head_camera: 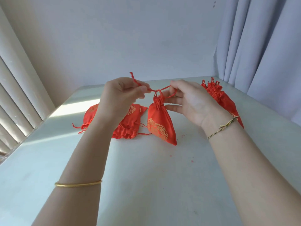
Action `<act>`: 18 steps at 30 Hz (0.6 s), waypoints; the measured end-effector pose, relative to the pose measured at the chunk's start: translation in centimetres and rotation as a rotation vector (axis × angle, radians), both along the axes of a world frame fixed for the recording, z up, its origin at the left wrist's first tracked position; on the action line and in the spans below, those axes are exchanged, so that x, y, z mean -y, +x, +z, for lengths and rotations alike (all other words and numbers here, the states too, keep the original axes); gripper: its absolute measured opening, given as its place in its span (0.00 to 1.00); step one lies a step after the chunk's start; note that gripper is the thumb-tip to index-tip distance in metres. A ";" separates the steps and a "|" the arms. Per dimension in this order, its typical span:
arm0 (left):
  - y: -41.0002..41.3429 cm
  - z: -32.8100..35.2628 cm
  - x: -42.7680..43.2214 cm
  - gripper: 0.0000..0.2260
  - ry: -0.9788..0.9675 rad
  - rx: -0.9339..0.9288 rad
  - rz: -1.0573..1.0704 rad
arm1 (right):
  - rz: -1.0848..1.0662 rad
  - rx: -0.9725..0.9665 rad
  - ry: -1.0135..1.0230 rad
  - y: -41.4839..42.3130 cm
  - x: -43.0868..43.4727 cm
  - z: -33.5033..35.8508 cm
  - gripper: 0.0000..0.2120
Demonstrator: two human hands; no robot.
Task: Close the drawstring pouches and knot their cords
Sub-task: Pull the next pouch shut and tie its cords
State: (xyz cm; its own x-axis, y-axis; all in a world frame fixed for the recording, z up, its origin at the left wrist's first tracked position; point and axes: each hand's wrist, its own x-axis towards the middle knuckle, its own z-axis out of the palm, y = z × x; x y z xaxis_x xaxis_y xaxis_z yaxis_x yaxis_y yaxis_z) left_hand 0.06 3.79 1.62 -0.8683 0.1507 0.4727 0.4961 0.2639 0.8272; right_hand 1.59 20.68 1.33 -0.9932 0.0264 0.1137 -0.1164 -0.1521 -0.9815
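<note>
A red drawstring pouch (160,123) with gold print hangs above the table, its neck gathered tight. My left hand (121,95) pinches one red cord (138,83) between thumb and fingers, and the cord end sticks up past my knuckles. My right hand (192,101) holds the other cord, looped around its fingertips. The two cords run taut between my hands and cross just above the pouch's neck. Open red pouches (130,129) lie in a loose pile behind my left forearm. Closed pouches (216,95) lie behind my right hand, partly hidden by it.
The white table (146,176) runs from the wall to the near edge. Small red thread scraps (182,136) dot its surface. A window with blinds (14,95) stands at the left, and a pale curtain (260,46) hangs at the right.
</note>
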 end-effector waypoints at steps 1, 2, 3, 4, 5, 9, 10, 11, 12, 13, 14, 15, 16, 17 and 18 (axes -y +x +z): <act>0.0 0.0 0.1 0.05 0.000 0.017 0.018 | -0.032 0.005 0.026 0.0 -0.1 -0.1 0.14; 0.0 0.0 0.2 0.06 0.001 0.033 0.030 | -0.062 0.010 0.046 0.0 -0.2 -0.2 0.14; -0.1 0.0 0.2 0.06 0.006 0.050 0.037 | -0.086 0.018 0.053 0.0 -0.4 -0.2 0.14; -0.1 0.0 0.3 0.07 0.013 0.067 0.043 | -0.098 0.030 0.043 0.0 -0.5 -0.2 0.14; -0.1 0.0 0.3 0.08 0.018 0.083 0.051 | -0.103 0.044 0.024 0.1 -0.7 -0.3 0.14; -0.3 0.0 0.4 0.13 0.027 0.150 0.100 | -0.138 0.079 -0.008 0.0 -1.1 -0.4 0.14; -0.4 0.1 0.5 0.13 0.035 0.163 0.122 | -0.159 0.082 0.003 0.0 -1.1 -0.4 0.13; -0.5 0.1 0.6 0.14 0.040 0.166 0.154 | -0.188 0.083 0.027 -0.1 -1.2 -0.5 0.13; -0.5 0.0 0.6 0.14 0.041 0.162 0.189 | -0.227 0.081 0.069 -0.2 -1.3 -0.7 0.13; -0.6 0.0 0.7 0.14 0.050 0.156 0.218 | -0.266 0.076 0.130 -0.3 -1.3 -0.9 0.13; -0.6 0.0 0.6 0.14 0.077 0.155 0.235 | -0.297 0.068 0.204 -0.4 -1.2 -1.2 0.13; -0.6 0.0 0.5 0.13 0.123 0.161 0.232 | -0.314 0.063 0.276 -0.5 -0.9 -1.5 0.13; -0.6 0.0 0.4 0.13 0.182 0.173 0.209 | -0.316 0.065 0.332 -0.6 -0.6 -1.9 0.13; -0.5 0.0 0.3 0.13 0.249 0.189 0.166 | -0.307 0.071 0.370 -0.7 -0.3 -2.3 0.12; -0.5 0.1 0.2 0.13 0.326 0.211 0.105 | -0.295 0.076 0.402 -0.8 0.0 -2.6 0.12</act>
State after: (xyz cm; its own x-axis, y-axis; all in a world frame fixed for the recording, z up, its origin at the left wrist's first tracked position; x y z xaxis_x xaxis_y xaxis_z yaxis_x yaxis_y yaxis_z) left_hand -0.40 3.62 1.68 -0.9540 -0.0728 0.2908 0.2908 0.0112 0.9567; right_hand 0.82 20.71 -1.26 -0.9557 0.2766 0.1005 -0.0237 0.2682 -0.9631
